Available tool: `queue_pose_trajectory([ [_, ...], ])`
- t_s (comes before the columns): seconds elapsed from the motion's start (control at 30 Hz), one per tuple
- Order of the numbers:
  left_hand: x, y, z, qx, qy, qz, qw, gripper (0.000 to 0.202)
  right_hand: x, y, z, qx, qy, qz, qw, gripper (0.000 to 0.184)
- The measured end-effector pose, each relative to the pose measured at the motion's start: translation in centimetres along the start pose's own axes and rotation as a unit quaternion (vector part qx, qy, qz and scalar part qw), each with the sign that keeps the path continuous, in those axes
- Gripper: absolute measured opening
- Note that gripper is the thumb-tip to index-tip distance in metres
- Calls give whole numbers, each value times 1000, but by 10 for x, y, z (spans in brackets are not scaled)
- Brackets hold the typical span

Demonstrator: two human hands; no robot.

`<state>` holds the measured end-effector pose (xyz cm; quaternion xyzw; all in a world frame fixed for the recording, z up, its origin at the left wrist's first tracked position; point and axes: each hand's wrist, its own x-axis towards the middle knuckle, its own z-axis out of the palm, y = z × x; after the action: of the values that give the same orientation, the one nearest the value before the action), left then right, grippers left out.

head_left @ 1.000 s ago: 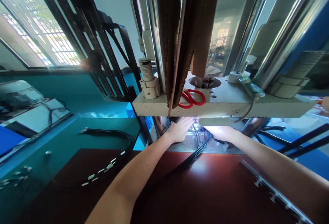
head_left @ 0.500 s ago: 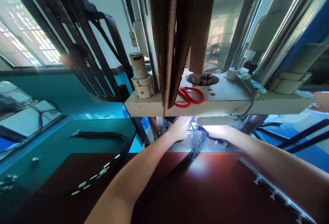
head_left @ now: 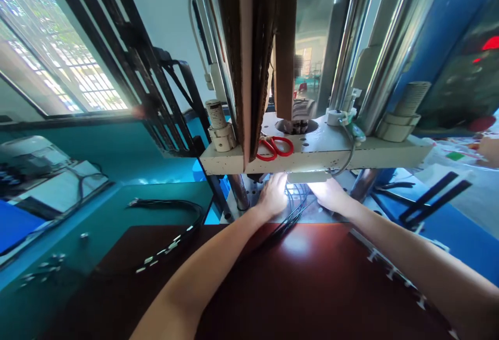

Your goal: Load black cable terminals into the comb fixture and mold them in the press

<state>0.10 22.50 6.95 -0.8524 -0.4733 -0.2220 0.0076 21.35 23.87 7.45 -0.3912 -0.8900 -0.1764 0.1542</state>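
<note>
Both my hands reach under the pale beam (head_left: 312, 159) of a press, into a brightly lit gap. My left hand (head_left: 274, 195) is on the left of the gap, its fingers bent and close together. Whatever lies between its fingertips is hidden. On the other side is my right hand (head_left: 329, 193), its fingers lost in glare and behind the white lamp bar (head_left: 307, 177). Thin black cables (head_left: 288, 221) run between the hands, looping in the lit area and trailing toward me over the brown tabletop (head_left: 312, 283).
Red-handled scissors (head_left: 275, 147) rest on the beam beside upright cardboard (head_left: 245, 69). At left, a bundle of black cables with pale ends (head_left: 171, 246) crosses the green table (head_left: 117, 225). A rail with white clips (head_left: 390, 270) lies by my right forearm. Metal columns (head_left: 239, 194) flank the gap.
The camera view has shifted, with the press now farther left in the picture. The cables between my hands are more spread out and show loops. Both hands stay under the beam.
</note>
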Motion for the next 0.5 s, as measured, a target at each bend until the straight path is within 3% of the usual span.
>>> queue_pose_trajectory([
  [0.07, -23, 24, -11, 14, -39, 22, 999, 25, -12, -3, -15, -53, -3, 9, 999, 33],
  [0.17, -56, 54, -24, 41, -126, 43, 990, 31, -25, -12, -37, -81, 4, 41, 996, 26],
  [0.23, -70, 66, -31, 13, -151, 21, 988, 28, -31, -21, -49, -65, 17, 55, 996, 24],
  [0.3, -74, 73, -36, -71, -155, -23, 985, 27, -36, -34, -61, -69, 31, 62, 995, 28],
  [0.4, -72, 80, -43, -210, -141, -102, 962, 30, -48, -50, -74, -48, 60, 89, 993, 49],
  [0.47, -71, 86, -46, -241, -114, -132, 955, 31, -58, -55, -75, 57, 91, 185, 977, 50],
  [0.5, -72, 91, -46, -238, -101, -135, 956, 31, -62, -54, -74, 142, 99, 255, 951, 42],
])
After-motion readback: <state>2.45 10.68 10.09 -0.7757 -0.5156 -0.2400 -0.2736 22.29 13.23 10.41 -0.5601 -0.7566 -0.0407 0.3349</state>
